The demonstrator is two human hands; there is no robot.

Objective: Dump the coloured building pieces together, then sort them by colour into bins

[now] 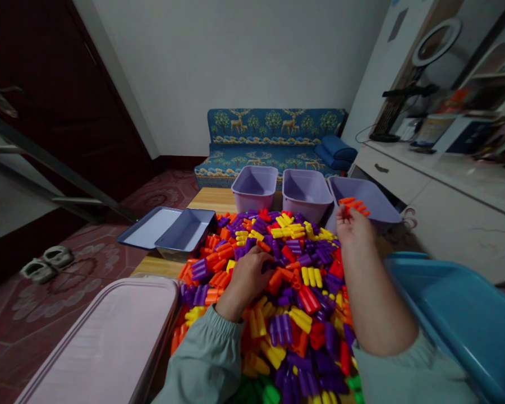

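A big heap of plastic tube-shaped blocks (286, 264) in orange, purple, yellow and red covers the wooden table (210, 197). My left hand (249, 275) lies palm down on the heap, fingers curled among orange and purple pieces. My right hand (350, 227) is raised at the heap's far right and is closed on an orange block (353, 205), held over the rightmost of three lavender bins (372, 203). The other two bins, the middle bin (305, 191) and the left bin (255, 185), stand behind the heap.
A grey-blue box (185, 231) and its lid (149, 227) sit at the table's left. A pink lidded container (105, 342) is near left, a blue tub (458, 314) near right. Behind are a patterned sofa (273, 137), a white counter (446, 174), and shoes (46, 264) on the floor.
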